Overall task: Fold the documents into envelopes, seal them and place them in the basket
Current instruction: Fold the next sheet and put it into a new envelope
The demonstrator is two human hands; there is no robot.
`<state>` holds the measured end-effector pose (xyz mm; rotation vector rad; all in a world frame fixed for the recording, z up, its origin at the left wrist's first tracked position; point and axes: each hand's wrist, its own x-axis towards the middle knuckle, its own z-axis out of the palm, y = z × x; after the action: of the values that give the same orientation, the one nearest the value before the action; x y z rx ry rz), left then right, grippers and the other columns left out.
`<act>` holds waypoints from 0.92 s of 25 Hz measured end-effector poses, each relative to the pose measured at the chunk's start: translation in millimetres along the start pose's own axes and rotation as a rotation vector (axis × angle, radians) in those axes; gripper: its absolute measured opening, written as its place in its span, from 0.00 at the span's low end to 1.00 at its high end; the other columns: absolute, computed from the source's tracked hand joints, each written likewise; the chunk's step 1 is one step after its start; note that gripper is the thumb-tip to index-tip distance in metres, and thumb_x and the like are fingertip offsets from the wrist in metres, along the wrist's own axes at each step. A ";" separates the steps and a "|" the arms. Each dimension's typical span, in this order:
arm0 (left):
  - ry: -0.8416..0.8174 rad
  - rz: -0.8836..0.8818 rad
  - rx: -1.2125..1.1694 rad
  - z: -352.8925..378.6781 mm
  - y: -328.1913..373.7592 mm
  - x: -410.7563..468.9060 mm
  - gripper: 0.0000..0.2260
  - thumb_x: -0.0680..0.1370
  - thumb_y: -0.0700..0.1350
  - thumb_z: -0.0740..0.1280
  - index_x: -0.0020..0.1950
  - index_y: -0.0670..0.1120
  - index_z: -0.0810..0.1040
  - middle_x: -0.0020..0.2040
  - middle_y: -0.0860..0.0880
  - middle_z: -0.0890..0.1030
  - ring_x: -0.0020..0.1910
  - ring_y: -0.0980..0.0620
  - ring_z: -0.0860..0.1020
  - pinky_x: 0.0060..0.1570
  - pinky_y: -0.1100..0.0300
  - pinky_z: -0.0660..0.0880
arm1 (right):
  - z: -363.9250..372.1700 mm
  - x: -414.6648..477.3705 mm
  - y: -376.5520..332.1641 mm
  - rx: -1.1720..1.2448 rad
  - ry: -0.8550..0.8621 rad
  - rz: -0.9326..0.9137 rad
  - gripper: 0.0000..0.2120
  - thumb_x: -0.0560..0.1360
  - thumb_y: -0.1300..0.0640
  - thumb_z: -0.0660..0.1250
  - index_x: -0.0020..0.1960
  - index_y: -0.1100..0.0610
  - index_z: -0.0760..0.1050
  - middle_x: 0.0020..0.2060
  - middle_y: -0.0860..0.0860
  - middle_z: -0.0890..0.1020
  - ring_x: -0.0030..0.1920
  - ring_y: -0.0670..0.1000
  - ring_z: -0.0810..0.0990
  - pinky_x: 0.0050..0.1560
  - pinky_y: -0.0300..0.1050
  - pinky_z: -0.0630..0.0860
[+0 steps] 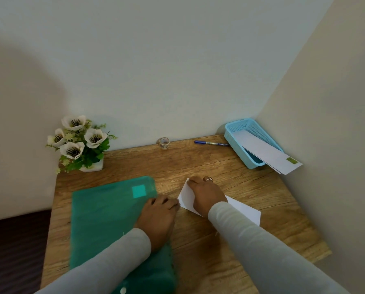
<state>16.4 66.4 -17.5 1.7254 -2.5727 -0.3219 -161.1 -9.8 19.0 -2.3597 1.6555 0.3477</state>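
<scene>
Document [186,197]: plain white sheet, flat, sharp-cornered, mid-desk [198,162] on wood grain. Basket [232,143]: pale blue plastic mesh, far right corner, holding long white envelopes [266,153]. Right hand [207,195]: palm down on document, fingers bent at its far corner; grip cannot be told. Left hand [159,213]: grip relaxed, resting on green folder [105,209].

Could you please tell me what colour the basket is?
The plastic mesh basket is light blue, seen in the head view.

Wooden desk [198,164] set against pale walls [177,71]
</scene>
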 end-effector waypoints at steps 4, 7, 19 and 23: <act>-0.001 0.020 0.065 -15.2 2.8 11.1 0.20 0.83 0.49 0.57 0.76 0.49 0.69 0.74 0.50 0.71 0.71 0.46 0.67 0.71 0.47 0.64 | 5.5 -9.7 1.2 0.048 -0.018 0.016 0.34 0.77 0.58 0.70 0.80 0.51 0.61 0.78 0.49 0.65 0.74 0.58 0.66 0.73 0.55 0.69; -0.014 0.017 0.102 -21.7 4.3 41.5 0.19 0.82 0.47 0.61 0.73 0.48 0.71 0.70 0.49 0.74 0.68 0.45 0.70 0.69 0.46 0.67 | 7.9 -12.5 1.7 0.065 -0.010 0.010 0.33 0.78 0.57 0.70 0.80 0.51 0.62 0.79 0.48 0.64 0.75 0.58 0.64 0.75 0.56 0.67; -0.077 0.086 0.133 -12.9 -7.4 11.1 0.23 0.82 0.46 0.62 0.77 0.48 0.66 0.75 0.49 0.68 0.71 0.44 0.67 0.72 0.43 0.63 | 7.3 -21.5 -20.3 -0.013 -0.122 0.039 0.38 0.77 0.61 0.71 0.81 0.49 0.57 0.79 0.51 0.63 0.77 0.60 0.62 0.72 0.59 0.71; -0.076 0.098 0.144 -9.8 -8.3 7.9 0.22 0.82 0.47 0.62 0.77 0.49 0.67 0.75 0.49 0.68 0.71 0.43 0.66 0.73 0.42 0.62 | 7.3 -27.2 -29.5 -0.075 -0.117 0.021 0.39 0.77 0.62 0.71 0.81 0.50 0.56 0.80 0.51 0.60 0.76 0.61 0.63 0.69 0.59 0.73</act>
<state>22.3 54.5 -10.2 1.6522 -2.7869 -0.2071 -142.7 26.4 22.8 -2.3274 1.6414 0.5503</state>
